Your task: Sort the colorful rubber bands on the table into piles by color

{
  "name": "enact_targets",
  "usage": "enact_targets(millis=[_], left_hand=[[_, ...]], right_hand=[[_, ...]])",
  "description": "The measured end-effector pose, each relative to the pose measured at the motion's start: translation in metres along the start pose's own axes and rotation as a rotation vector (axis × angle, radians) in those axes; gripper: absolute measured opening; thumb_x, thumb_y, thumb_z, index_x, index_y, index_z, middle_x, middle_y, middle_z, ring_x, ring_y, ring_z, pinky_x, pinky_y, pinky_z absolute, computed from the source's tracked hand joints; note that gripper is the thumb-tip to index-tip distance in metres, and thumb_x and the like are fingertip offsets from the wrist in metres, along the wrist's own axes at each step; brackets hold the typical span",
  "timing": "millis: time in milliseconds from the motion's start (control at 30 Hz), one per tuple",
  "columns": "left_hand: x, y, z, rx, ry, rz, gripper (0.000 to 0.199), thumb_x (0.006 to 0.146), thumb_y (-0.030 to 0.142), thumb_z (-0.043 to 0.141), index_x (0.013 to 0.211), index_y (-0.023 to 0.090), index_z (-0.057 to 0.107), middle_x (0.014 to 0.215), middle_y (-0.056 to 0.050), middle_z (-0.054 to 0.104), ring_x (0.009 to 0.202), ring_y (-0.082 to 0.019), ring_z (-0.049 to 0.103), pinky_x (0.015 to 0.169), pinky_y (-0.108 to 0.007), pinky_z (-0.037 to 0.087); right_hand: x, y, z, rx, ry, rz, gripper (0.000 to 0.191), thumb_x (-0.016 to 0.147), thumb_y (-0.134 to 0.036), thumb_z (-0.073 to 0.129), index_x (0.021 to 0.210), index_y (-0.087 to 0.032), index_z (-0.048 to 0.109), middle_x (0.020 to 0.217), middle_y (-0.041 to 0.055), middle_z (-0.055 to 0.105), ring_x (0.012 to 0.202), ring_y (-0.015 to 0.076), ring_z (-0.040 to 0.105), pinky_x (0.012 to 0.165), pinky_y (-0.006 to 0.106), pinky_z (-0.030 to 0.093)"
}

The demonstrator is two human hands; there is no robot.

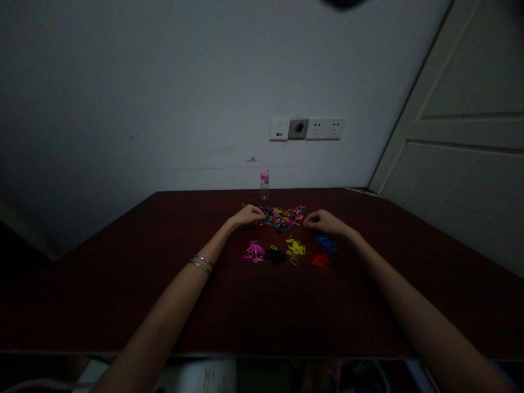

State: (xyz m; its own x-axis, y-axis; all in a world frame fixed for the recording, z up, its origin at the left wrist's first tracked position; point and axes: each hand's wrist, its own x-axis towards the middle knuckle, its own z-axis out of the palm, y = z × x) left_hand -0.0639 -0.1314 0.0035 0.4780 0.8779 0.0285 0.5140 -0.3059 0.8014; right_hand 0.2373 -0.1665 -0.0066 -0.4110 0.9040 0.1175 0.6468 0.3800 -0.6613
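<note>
A mixed heap of small multicoloured rubber bands (282,217) lies on the dark red table between my two hands. My left hand (249,215) touches the heap's left edge, its fingers drawn together; whatever they hold is too small to make out. At the right edge of the heap, my right hand (321,221) rests with curled, closed fingers, their contents hidden. Closer to me are single-colour groups: pink bands (254,251), black bands (275,255), yellow bands (295,248) and red bands (320,260). Blue bands (326,243) lie just below my right hand.
A clear bottle with a pink cap (265,185) stands behind the heap, near the wall. Sockets and switches (307,129) are set in the wall above the table (229,305). A panelled door (462,131) is on the right. Objects sit below the table's front edge.
</note>
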Motion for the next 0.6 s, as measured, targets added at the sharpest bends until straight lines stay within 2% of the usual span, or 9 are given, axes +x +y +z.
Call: enact_targets(millis=[67, 133, 200, 300, 367, 467, 600], left_hand=[[-0.001, -0.005, -0.003, -0.012, 0.075, -0.02, 0.023, 0.067, 0.03, 0.057, 0.075, 0.01, 0.067, 0.048, 0.002, 0.049, 0.044, -0.006, 0.037, 0.044, -0.019, 0.026], [-0.003, -0.005, -0.005, -0.013, 0.091, -0.011, 0.021, 0.065, 0.028, 0.06, 0.073, 0.01, 0.067, 0.05, 0.001, 0.051, 0.045, -0.005, 0.037, 0.045, -0.019, 0.027], [-0.006, 0.001, -0.007, 0.002, -0.019, 0.008, 0.019, 0.063, 0.026, 0.062, 0.071, 0.01, 0.068, 0.053, 0.0, 0.054, 0.047, -0.005, 0.039, 0.046, -0.019, 0.027], [-0.012, 0.019, -0.004, 0.031, -0.331, 0.026, 0.018, 0.06, 0.026, 0.065, 0.071, 0.012, 0.069, 0.057, 0.0, 0.058, 0.048, -0.006, 0.042, 0.047, -0.019, 0.029], [-0.015, 0.032, 0.003, 0.055, -0.482, 0.032, 0.018, 0.056, 0.025, 0.068, 0.07, 0.014, 0.069, 0.057, 0.0, 0.06, 0.049, -0.007, 0.044, 0.048, -0.019, 0.03], [-0.018, 0.046, 0.015, 0.09, -0.617, 0.012, 0.017, 0.051, 0.023, 0.072, 0.065, 0.014, 0.068, 0.051, 0.001, 0.058, 0.047, -0.008, 0.044, 0.047, -0.02, 0.029], [-0.017, 0.046, 0.026, 0.136, -0.673, -0.023, 0.01, 0.051, 0.019, 0.069, 0.06, 0.014, 0.066, 0.047, 0.002, 0.055, 0.045, -0.008, 0.043, 0.046, -0.02, 0.028]], right_hand=[[0.001, -0.013, 0.008, -0.038, -0.004, -0.046, 0.02, 0.068, -0.027, 0.054, 0.076, -0.014, 0.067, 0.074, 0.0039, 0.066, 0.069, 0.0152, 0.058, 0.067, 0.025, 0.044], [0.001, -0.026, 0.014, -0.078, -0.019, -0.093, 0.02, 0.07, -0.026, 0.053, 0.076, -0.014, 0.067, 0.075, 0.0041, 0.066, 0.07, 0.0151, 0.058, 0.067, 0.025, 0.044], [0.001, -0.035, 0.018, -0.105, -0.031, -0.125, 0.021, 0.071, -0.025, 0.052, 0.078, -0.013, 0.067, 0.076, 0.0048, 0.066, 0.071, 0.0154, 0.058, 0.067, 0.025, 0.044], [0.001, -0.042, 0.02, -0.131, -0.031, -0.154, 0.022, 0.072, -0.023, 0.051, 0.08, -0.013, 0.068, 0.077, 0.0055, 0.067, 0.071, 0.0161, 0.059, 0.067, 0.025, 0.044], [0.0, -0.043, 0.02, -0.142, -0.021, -0.166, 0.023, 0.072, -0.023, 0.051, 0.081, -0.013, 0.068, 0.078, 0.0055, 0.068, 0.072, 0.0166, 0.059, 0.067, 0.026, 0.044], [0.0, -0.042, 0.02, -0.147, -0.011, -0.158, 0.022, 0.072, -0.024, 0.051, 0.081, -0.014, 0.069, 0.079, 0.0049, 0.068, 0.073, 0.0169, 0.059, 0.068, 0.026, 0.044], [-0.001, -0.041, 0.019, -0.131, -0.02, -0.138, 0.021, 0.072, -0.024, 0.051, 0.079, -0.015, 0.068, 0.078, 0.0044, 0.068, 0.073, 0.0161, 0.059, 0.068, 0.025, 0.044]])
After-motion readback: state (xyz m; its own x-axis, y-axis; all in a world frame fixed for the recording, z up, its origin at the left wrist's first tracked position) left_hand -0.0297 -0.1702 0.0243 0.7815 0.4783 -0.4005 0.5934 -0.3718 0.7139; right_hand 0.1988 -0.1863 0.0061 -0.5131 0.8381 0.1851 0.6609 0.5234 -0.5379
